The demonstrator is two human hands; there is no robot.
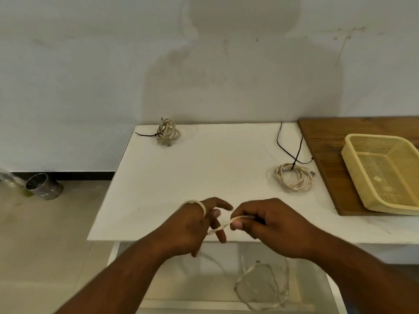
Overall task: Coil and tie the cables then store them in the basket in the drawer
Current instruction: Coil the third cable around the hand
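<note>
A loose white cable (221, 226) stretches between my two hands above the table's front edge. It loops over the back of my left hand (195, 225) and runs between its fingers. My right hand (265, 223) pinches the cable's end between thumb and fingers. The remainder of this cable (263, 288) hangs below in loose loops, blurred. Two coiled white cables tied with black string lie on the white table (181, 173): one coil (167, 132) at the far left, another coil (293, 177) at the right. A yellow mesh basket (385, 173) sits tilted at the right.
The basket rests on a brown wooden board (322, 141) at the table's right side. A metal can (44, 186) lies on the floor to the left. A pale wall (204, 64) stands behind the table. Below the front edge a white compartment (204, 288) is open.
</note>
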